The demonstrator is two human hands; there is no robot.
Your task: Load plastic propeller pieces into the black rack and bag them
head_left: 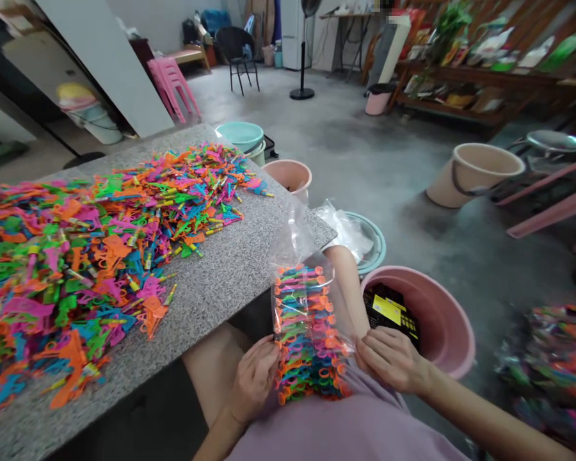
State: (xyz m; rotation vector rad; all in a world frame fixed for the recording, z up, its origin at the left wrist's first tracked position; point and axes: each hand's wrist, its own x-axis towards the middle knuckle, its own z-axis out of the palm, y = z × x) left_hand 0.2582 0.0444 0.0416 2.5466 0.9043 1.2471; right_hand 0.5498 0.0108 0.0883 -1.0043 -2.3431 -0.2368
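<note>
A clear plastic bag (295,246) stands on my lap, its lower part filled with stacked rows of small orange, blue, green and pink plastic pieces (304,320). Its upper end is unfilled and rises above the table edge. My left hand (258,372) is closed on the bag's left side, low down. On the other side my right hand (388,358) pinches the bag's right edge between thumb and fingers. Left of the bag, a big loose heap of similar bright plastic pieces (110,250) covers much of the speckled stone table (225,262).
By my right knee stands a pink tub (448,326) holding black and yellow packets (388,310). Behind it, clear bags (348,234) lie on a light blue basin (379,246). Filled bags (557,365) lie at the right. A beige bucket (475,173) stands on the floor.
</note>
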